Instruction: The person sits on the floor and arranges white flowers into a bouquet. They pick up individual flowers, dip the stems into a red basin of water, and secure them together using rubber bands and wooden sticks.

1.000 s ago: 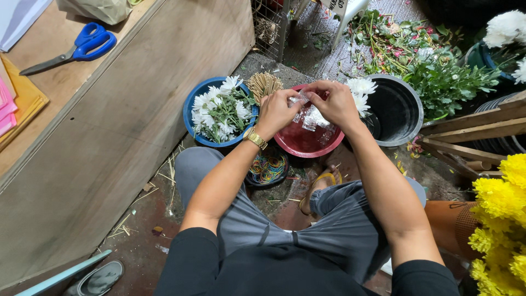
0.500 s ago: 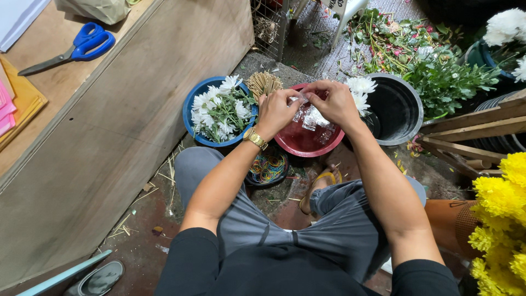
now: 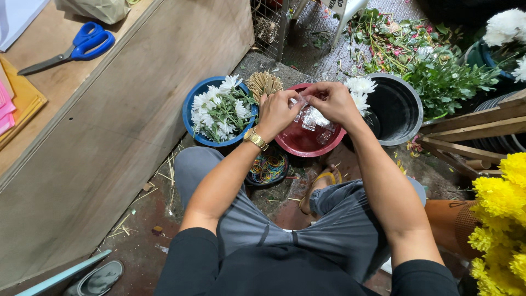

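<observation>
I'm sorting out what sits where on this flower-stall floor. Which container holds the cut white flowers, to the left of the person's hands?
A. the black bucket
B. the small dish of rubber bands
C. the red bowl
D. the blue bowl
D: the white flowers fill the blue bowl, which sits just left of the left hand; both hands, the right hand too, work a clear plastic piece over the red bowl.
</observation>
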